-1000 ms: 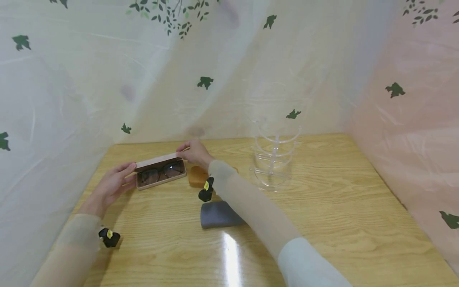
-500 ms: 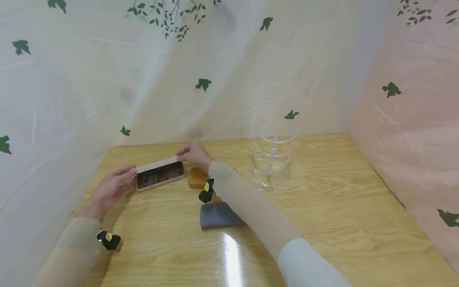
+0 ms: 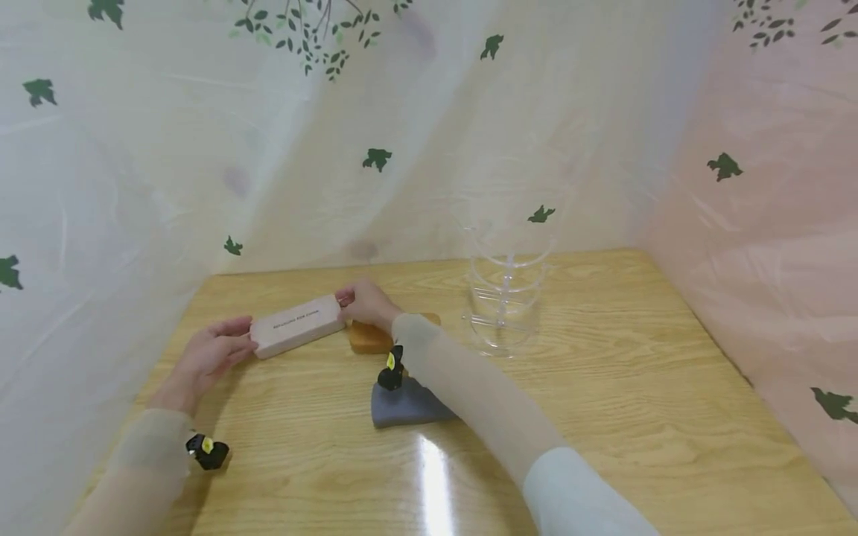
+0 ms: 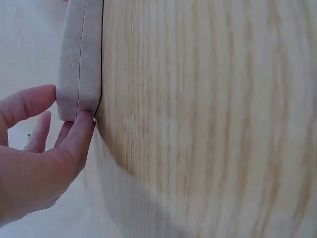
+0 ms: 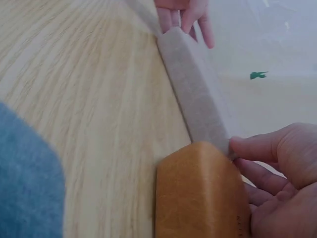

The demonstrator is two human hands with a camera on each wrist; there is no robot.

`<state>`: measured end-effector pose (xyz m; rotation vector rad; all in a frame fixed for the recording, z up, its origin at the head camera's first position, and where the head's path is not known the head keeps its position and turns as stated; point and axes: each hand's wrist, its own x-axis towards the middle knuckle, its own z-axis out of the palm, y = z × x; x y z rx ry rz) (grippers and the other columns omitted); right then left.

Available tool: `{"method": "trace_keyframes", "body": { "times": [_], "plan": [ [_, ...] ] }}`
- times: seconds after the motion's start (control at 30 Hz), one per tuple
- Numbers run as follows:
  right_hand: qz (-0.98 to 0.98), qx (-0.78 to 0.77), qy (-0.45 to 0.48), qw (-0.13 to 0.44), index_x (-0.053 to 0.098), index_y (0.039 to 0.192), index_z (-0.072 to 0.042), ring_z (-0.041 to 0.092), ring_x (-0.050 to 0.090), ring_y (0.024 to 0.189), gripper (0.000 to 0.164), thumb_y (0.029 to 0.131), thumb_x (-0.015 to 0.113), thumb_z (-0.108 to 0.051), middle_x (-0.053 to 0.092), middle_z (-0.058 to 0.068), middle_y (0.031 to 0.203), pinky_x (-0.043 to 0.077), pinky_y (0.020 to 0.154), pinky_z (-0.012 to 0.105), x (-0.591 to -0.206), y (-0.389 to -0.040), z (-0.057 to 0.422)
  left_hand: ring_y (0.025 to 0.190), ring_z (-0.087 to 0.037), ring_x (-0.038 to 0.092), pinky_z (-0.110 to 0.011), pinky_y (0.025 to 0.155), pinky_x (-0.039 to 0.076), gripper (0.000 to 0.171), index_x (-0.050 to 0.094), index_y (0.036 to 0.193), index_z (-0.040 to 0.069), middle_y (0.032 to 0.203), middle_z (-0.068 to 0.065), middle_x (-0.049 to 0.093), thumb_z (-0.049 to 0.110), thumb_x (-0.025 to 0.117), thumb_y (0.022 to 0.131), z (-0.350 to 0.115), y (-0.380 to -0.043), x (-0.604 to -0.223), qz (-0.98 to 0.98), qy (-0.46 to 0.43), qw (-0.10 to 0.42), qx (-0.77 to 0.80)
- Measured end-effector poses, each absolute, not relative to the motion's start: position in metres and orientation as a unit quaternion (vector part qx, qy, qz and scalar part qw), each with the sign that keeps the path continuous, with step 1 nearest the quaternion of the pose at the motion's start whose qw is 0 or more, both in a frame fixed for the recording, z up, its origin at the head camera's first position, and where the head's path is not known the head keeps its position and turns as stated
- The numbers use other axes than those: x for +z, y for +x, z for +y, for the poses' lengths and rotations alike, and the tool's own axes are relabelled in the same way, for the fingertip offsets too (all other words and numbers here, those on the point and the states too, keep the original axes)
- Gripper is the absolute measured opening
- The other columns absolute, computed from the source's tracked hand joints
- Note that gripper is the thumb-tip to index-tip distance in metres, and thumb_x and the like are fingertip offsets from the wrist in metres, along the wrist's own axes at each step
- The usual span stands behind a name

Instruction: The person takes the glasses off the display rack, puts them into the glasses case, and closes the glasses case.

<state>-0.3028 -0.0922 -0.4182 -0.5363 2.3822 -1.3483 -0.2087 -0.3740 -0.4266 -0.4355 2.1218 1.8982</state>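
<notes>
A closed pale pinkish-beige glasses case (image 3: 298,325) with dark lettering on its lid lies flat on the table at the left of the head view. My left hand (image 3: 211,355) holds its left end; in the left wrist view, thumb and fingers (image 4: 81,130) touch opposite sides of that end. At the other end, my right hand (image 3: 369,304) grips the corner, with its thumb (image 5: 252,148) against the side in the right wrist view. The dark-framed glasses inside are now hidden by the lid. An orange-brown case (image 5: 198,193) lies right beside the right hand, partly covered by it.
A grey-blue case (image 3: 405,404) rests on the wooden table (image 3: 623,372) under the right forearm. Behind and right of it stands a clear tiered display rack (image 3: 506,298). Pale curtains (image 3: 429,134) with green leaf prints border the table.
The lid of the glasses case, half raised before, has come down and shut over the glasses. My right hand has lowered with it, while the left hand stays at the left end.
</notes>
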Motion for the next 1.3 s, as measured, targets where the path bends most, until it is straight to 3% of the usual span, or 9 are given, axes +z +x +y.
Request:
{"method": "trace_keyframes", "body": {
  "times": [0.17,0.37,0.6,0.83,0.9,1.0,1.1,1.23,1.3],
  "plan": [
    [0.857,-0.445,-0.199,0.165,0.068,0.13,-0.002,0.017,0.063,0.117,0.039,0.092,0.074,-0.002,0.07,0.009,0.126,0.048,0.099,0.022,-0.425,-0.3,-0.093,0.126,-0.012,0.049,-0.021,0.095,0.052,0.076,0.021,0.16,0.001,0.166,-0.02,0.016,-0.004,0.062,0.097,-0.368,-0.207,-0.426,0.742,-0.163,0.128,0.638],
    [0.869,-0.426,-0.203,0.149,0.068,0.132,-0.006,0.014,0.061,0.121,0.038,0.095,0.071,-0.004,0.068,0.006,0.131,0.047,0.101,0.022,-0.429,-0.296,-0.099,0.126,-0.021,0.046,-0.017,0.087,0.051,0.068,0.033,0.155,-0.004,0.162,-0.024,0.026,-0.002,0.064,0.094,-0.366,-0.203,-0.423,0.815,-0.143,0.111,0.55],
    [0.875,-0.415,-0.198,0.149,0.068,0.134,-0.01,0.013,0.059,0.124,0.037,0.097,0.069,-0.006,0.067,0.003,0.132,0.045,0.101,0.02,-0.433,-0.29,-0.104,0.137,-0.039,0.034,-0.05,0.108,0.037,0.063,0.041,0.152,-0.003,0.16,-0.028,0.027,0.002,0.063,0.093,-0.364,-0.203,-0.417,0.854,-0.162,0.132,0.476],
    [0.884,-0.401,-0.208,0.123,0.067,0.133,-0.008,0.018,0.059,0.126,0.036,0.097,0.067,-0.006,0.067,0.005,0.133,0.043,0.105,0.023,-0.431,-0.301,-0.101,0.143,-0.046,0.024,-0.063,0.114,0.024,0.06,0.04,0.153,-0.002,0.161,-0.03,0.022,0.006,0.059,0.097,-0.359,-0.215,-0.411,0.877,-0.132,0.136,0.442],
    [0.891,-0.382,-0.215,0.116,0.066,0.135,-0.008,0.018,0.057,0.129,0.037,0.098,0.066,-0.006,0.065,0.005,0.135,0.042,0.107,0.024,-0.428,-0.305,-0.1,0.143,-0.05,0.024,-0.066,0.114,0.025,0.059,0.039,0.152,-0.003,0.16,-0.032,0.022,0.006,0.058,0.098,-0.358,-0.22,-0.409,0.892,-0.105,0.132,0.42],
    [0.904,-0.341,-0.236,0.101,0.064,0.137,-0.007,0.02,0.055,0.131,0.039,0.098,0.062,-0.002,0.062,0.006,0.139,0.042,0.109,0.027,-0.422,-0.305,-0.098,0.139,-0.057,0.03,-0.069,0.11,0.031,0.057,0.04,0.151,-0.005,0.156,-0.037,0.026,0.009,0.058,0.098,-0.352,-0.222,-0.405,0.924,-0.048,0.1,0.366],
    [0.912,-0.296,-0.272,0.083,0.06,0.141,-0.008,0.021,0.059,0.125,0.041,0.1,0.058,-0.004,0.059,0.006,0.143,0.045,0.106,0.03,-0.413,-0.301,-0.089,0.126,-0.059,0.044,-0.069,0.104,0.038,0.055,0.041,0.149,-0.006,0.151,-0.039,0.033,0.016,0.058,0.102,-0.34,-0.218,-0.398,0.951,0.017,0.03,0.307],
    [0.912,-0.252,-0.319,0.059,0.051,0.149,-0.008,0.021,0.057,0.125,0.044,0.105,0.054,-0.018,0.055,0.006,0.148,0.044,0.107,0.032,-0.394,-0.295,-0.07,0.126,-0.056,0.046,-0.071,0.104,0.035,0.055,0.043,0.149,-0.004,0.149,-0.035,0.041,0.028,0.055,0.106,-0.319,-0.212,-0.38,0.967,0.088,-0.074,0.228],
    [0.912,-0.229,-0.338,0.043,0.048,0.151,-0.008,0.023,0.053,0.132,0.047,0.107,0.052,-0.025,0.053,0.007,0.15,0.04,0.113,0.036,-0.381,-0.293,-0.058,0.136,-0.057,0.036,-0.072,0.107,0.031,0.059,0.04,0.152,-0.001,0.151,-0.033,0.04,0.034,0.053,0.107,-0.307,-0.211,-0.368,0.972,0.107,-0.095,0.188]
  ]
}}
